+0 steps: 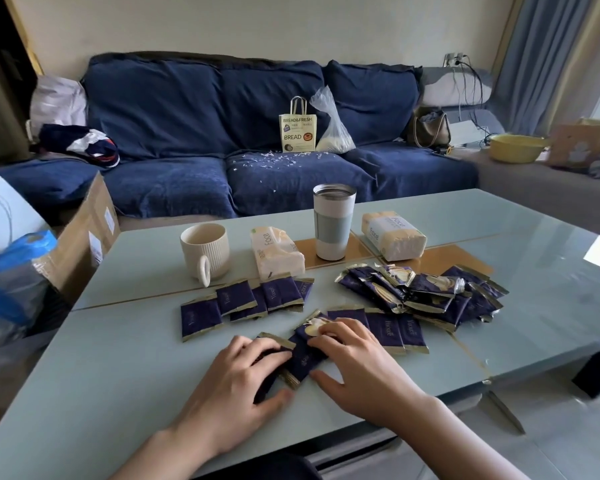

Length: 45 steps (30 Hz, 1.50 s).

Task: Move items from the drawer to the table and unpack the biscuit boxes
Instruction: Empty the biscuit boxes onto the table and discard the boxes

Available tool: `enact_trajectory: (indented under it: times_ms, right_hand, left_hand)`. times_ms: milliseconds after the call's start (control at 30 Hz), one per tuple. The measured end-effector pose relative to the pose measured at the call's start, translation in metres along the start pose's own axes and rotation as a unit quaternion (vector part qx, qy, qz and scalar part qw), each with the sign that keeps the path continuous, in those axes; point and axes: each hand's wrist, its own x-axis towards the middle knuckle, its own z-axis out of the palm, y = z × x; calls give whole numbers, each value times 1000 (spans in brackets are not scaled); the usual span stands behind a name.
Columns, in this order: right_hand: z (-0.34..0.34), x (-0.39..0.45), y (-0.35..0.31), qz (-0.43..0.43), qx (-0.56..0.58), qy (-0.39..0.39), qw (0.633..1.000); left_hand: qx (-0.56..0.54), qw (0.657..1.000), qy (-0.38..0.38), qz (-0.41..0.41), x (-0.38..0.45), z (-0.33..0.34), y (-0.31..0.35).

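Dark blue biscuit packets lie across the pale glass table. A row of several packets lies flat at the middle left, and a loose heap of packets sits at the right. My left hand lies over a few packets near the front edge, fingers slightly bent, thumb on the table. My right hand rests beside it, fingers on a packet between both hands, thumb on the table. More packets lie flat just right of my right hand.
A cream ribbed mug, an opened tissue pack, a white tumbler and a sealed tissue pack stand behind the packets. A blue sofa with a paper bread bag is beyond. A cardboard box stands at the left.
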Motion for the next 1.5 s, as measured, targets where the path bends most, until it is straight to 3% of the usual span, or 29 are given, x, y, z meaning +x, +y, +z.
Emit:
enact_trajectory:
  times_ms: [300,700,833,967,1033,1200,1333,1500]
  right_hand:
    - [15,19,-30,-71,80,-60,992]
    - [28,38,-46,-87,80,-74,990]
    - [35,40,-49,-54,17,-82,995]
    - [23,40,-39,-10,-26,-27,999]
    - [12,38,-30,49,-62,-17,997]
    - [-7,26,-8,256,-141,-122,949]
    - [1,17,-9,236,-155,-85,956]
    - [4,16,-23,163,-119,-39,979]
  left_hand:
    - [-1,996,24,-82,-19,-11,-19]
    - [68,992,44,-96,-22,-24,-48]
    - [84,994,62,-41,-18,-22,-48]
    - [57,998,-16,-31,-13,-19,-50]
    - [54,996,-59,-51,-11,-19,-54]
    - [48,989,-117,-73,-3,-22,-56]
    - [55,985,-150,-66,3,-25,-55]
    - [37,989,-140,-43,2,-23,-58]
